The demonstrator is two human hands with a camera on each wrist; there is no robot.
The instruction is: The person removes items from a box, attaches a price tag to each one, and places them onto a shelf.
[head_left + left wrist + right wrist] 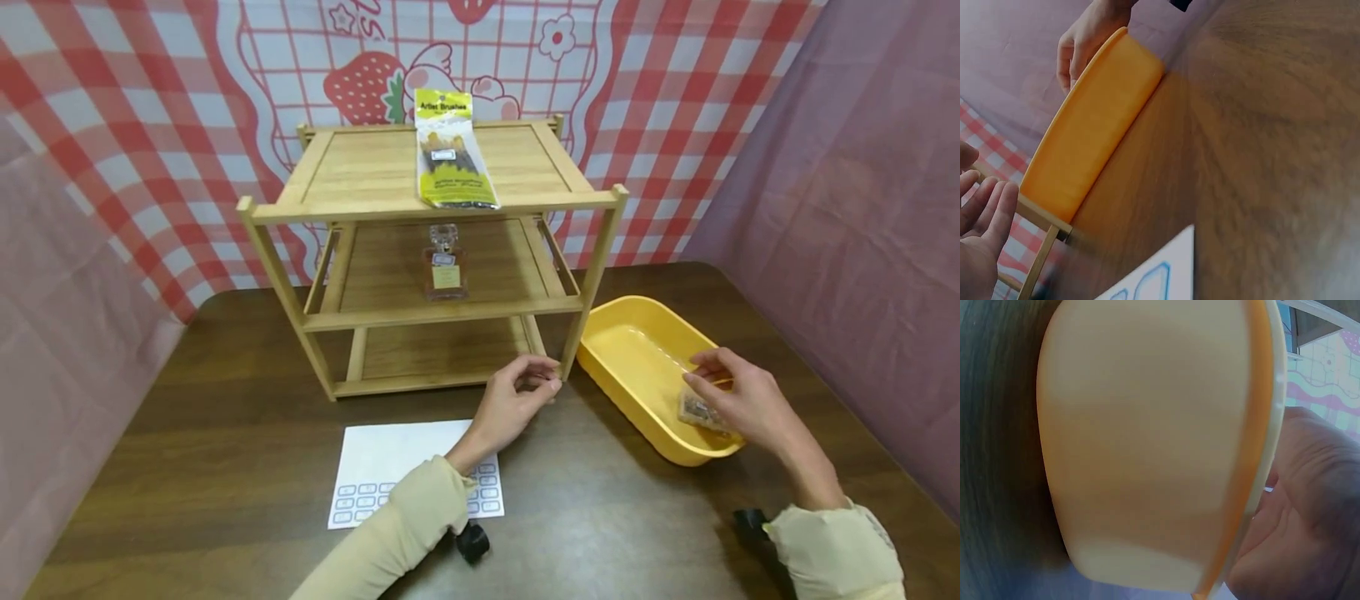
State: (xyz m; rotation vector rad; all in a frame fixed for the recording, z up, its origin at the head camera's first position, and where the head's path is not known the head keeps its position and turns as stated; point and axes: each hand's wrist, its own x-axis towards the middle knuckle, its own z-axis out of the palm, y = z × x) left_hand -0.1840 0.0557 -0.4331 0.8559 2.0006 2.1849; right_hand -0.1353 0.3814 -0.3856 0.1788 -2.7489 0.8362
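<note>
Nearest you, the label sheet; your left hand, fingers loosely curved, is by the wooden rack; your right hand, thumb and fingers apart, is over the small clear box (contact hard to tell) in the yellow tray; farther, perfume bottle mid-shelf, brush packet up top

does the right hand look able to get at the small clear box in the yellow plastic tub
Likely yes: the right hand is over the box, and the open tub leaves its way in free.
</note>
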